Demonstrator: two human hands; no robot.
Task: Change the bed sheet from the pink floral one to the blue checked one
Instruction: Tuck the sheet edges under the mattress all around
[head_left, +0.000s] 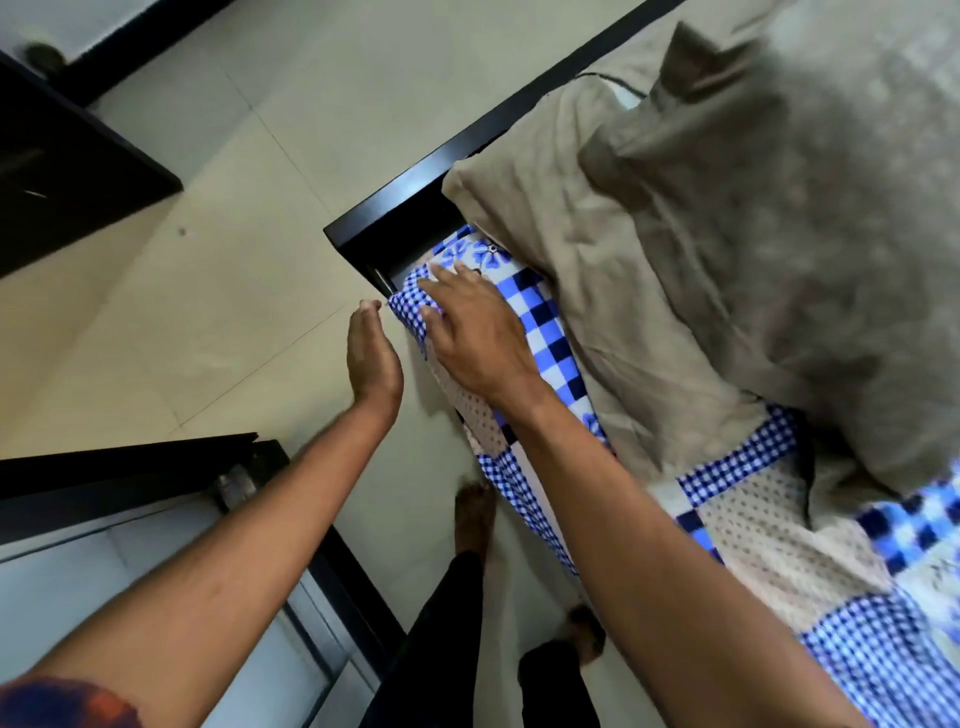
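The blue checked sheet (545, 322) with blue flower patches covers the mattress corner beside the black bed frame (415, 208). My right hand (478, 338) lies flat with straight fingers on the sheet at that corner. My left hand (371, 358) is held edge-on with straight fingers just left of the corner, close to the hanging edge of the sheet; whether it touches the cloth is unclear. No pink floral sheet is in view.
A beige blanket (649, 312) and a grey pillow (805, 234) lie heaped on the bed to the right. Dark furniture (62, 182) stands at the upper left, a dark-framed unit (156, 493) at the lower left. My bare feet (475, 514) stand on the tiled floor (208, 322).
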